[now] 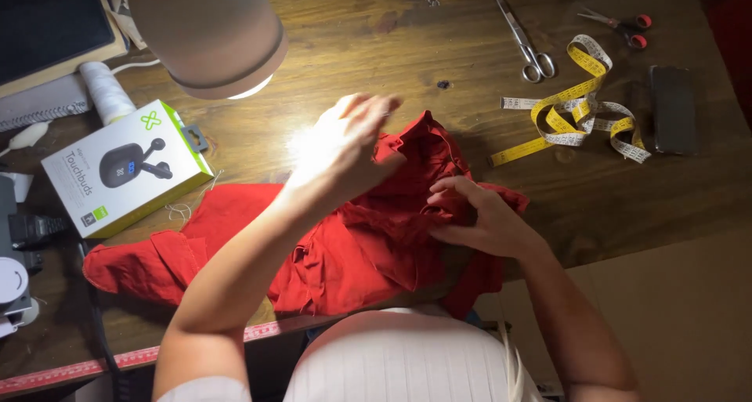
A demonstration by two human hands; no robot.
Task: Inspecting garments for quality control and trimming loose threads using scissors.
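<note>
The red cloth [337, 253] lay crumpled on the wooden desk [376, 49], at the near edge directly in front of the person. All positions below are given relative to this cloth.

Left hand [345, 147]: raised above the upper middle of the cloth, under the bright light of the lamp [207, 30]. The fingers were loosely spread and slightly curled. Glare hid the fingertips, so whether this grip pinched a thread or needle could not be told.

Right hand [478, 214]: resting on the right part of the cloth. The fingers were pressed together, and this grip pinched a bunched fold of the cloth against the desk.

Surrounding items:
- A white and green box [125, 167] lay beyond the left end of the cloth, just beside it.
- A spool of white thread [106, 92] stood further beyond the cloth than the box.
- A yellow measuring tape [580, 108] lay coiled beyond and to the right of the cloth, apart from it.
- Silver scissors [526, 41] lay beyond the cloth, past the tape.
- Small red-handled scissors [623, 22] lay further right of the silver pair.
- A dark phone [672, 108] lay right of the tape, well apart from the cloth.
- A red ruler [117, 360] ran along the desk edge, nearer than the cloth's left end.
</note>
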